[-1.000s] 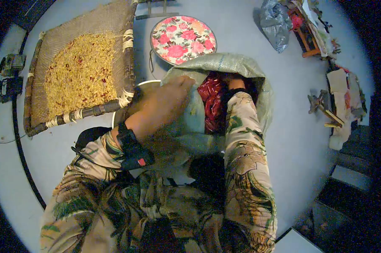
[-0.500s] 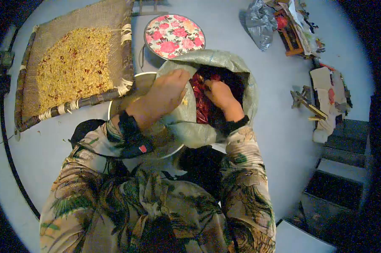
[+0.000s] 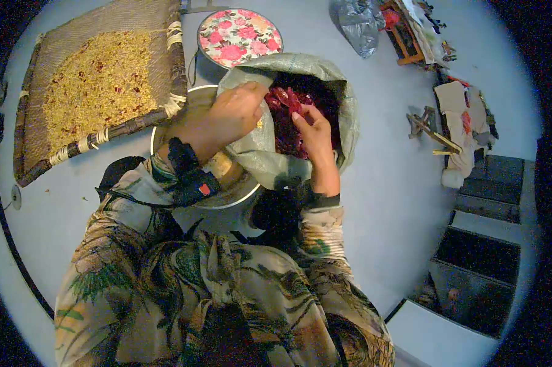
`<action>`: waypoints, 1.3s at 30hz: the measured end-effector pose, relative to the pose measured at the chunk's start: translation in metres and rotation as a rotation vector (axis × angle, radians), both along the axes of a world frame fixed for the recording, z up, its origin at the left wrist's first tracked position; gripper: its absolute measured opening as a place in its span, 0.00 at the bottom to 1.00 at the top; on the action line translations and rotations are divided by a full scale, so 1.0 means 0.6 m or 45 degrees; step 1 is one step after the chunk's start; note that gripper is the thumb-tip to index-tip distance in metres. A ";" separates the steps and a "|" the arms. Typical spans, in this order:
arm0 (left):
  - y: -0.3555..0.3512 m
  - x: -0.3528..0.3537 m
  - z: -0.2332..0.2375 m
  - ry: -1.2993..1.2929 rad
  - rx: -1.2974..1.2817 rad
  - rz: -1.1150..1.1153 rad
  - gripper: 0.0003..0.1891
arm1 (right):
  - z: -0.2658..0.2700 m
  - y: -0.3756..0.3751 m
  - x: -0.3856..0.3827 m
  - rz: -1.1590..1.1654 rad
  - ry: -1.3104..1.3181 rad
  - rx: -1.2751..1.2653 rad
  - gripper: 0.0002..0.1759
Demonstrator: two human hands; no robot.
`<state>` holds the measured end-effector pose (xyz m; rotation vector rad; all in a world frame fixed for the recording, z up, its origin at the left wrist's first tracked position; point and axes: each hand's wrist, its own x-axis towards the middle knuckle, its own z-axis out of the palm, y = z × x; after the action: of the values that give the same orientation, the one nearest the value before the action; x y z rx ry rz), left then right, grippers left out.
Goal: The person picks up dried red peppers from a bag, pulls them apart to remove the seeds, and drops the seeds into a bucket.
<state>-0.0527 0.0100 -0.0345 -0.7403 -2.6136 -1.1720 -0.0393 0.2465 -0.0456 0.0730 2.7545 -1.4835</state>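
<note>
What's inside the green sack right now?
Dried red chillies fill the mouth of the sack; the right hand grips a few while the left hand holds the rim open. Their depth is hidden by the sack wall and shadow.

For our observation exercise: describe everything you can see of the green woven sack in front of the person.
The sack looks like pale green woven plastic, soft and crumpled. It sits upright with its mouth wide open, showing dark red dried pieces inside. The left hand grips the left rim; the right hand is in the mouth, fingers among the red pieces. Its left side lies over a round metal basin, and a floral tray lies just behind it.
</note>
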 end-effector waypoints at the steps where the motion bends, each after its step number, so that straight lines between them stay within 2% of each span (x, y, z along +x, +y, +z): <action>1: 0.000 0.003 0.010 -0.036 -0.005 0.000 0.19 | -0.003 -0.011 0.003 -0.019 -0.043 -0.159 0.17; 3: -0.001 0.003 0.011 -0.060 0.048 -0.007 0.19 | -0.008 -0.026 0.008 -0.062 -0.136 -0.479 0.17; 4: 0.002 -0.001 0.003 -0.050 0.110 -0.017 0.19 | 0.005 -0.030 0.007 -0.033 -0.171 -0.503 0.18; 7: 0.011 -0.001 0.004 -0.107 0.225 -0.005 0.18 | 0.044 -0.058 0.012 -0.155 -0.293 -0.991 0.19; 11: 0.020 -0.006 0.024 -0.301 0.364 -0.090 0.17 | 0.060 -0.056 0.010 -0.268 -0.306 -1.076 0.17; 14: 0.031 0.000 0.036 -0.341 0.478 -0.128 0.17 | 0.048 -0.039 0.003 -0.193 -0.301 -1.410 0.11; 17: 0.033 0.004 0.041 -0.301 0.465 -0.156 0.17 | 0.047 -0.041 0.000 -0.356 -0.332 -1.601 0.06; 20: 0.037 0.005 0.045 -0.338 0.464 -0.121 0.17 | 0.052 -0.041 -0.001 -0.407 -0.463 -1.817 0.06; 23: 0.035 0.005 0.043 -0.361 0.539 -0.124 0.17 | 0.052 -0.040 0.004 -0.275 -0.462 -1.894 0.08; 26: 0.032 0.001 0.038 -0.359 0.514 -0.189 0.22 | 0.057 -0.047 0.010 -0.325 -0.514 -1.946 0.10; 29: 0.031 0.006 0.042 -0.324 0.506 -0.173 0.21 | 0.059 -0.054 0.014 -0.294 -0.505 -1.947 0.11; 32: 0.033 0.016 0.054 -0.305 0.613 -0.129 0.16 | 0.050 -0.052 0.016 -0.197 -0.543 -1.967 0.12; 36: 0.036 0.015 0.050 -0.296 0.519 -0.089 0.20 | 0.034 -0.064 0.022 -0.209 -0.556 -1.805 0.10; 39: 0.034 0.017 0.047 -0.342 0.422 -0.066 0.23 | 0.028 -0.074 0.028 -0.071 -0.582 -1.785 0.07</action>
<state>-0.0424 0.0302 -0.0060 -0.6221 -2.5104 -1.7734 -0.0226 0.2018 -0.0286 0.3780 0.9730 -2.5530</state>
